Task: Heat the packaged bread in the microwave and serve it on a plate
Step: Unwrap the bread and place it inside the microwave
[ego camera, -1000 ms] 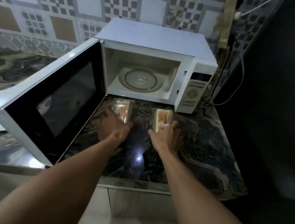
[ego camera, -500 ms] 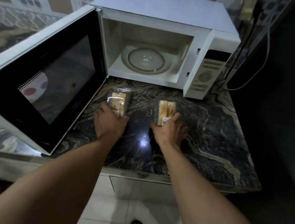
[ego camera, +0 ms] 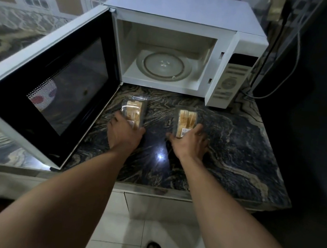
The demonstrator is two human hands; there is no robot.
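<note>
- Your left hand [ego camera: 125, 137] still grips the left bread pack [ego camera: 133, 110] on the counter [ego camera: 238, 145].
- Your right hand [ego camera: 190, 145] keeps clasping the right bread pack [ego camera: 186, 119]; neither pack has moved.

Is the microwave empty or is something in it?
Empty. The microwave door stands wide open, only the bare glass turntable shows inside; left bread pack and right bread pack lie on the counter.

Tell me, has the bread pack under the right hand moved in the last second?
No: the right bread pack lies as before on the counter, just in front of the microwave; only the camera shifted.
</note>
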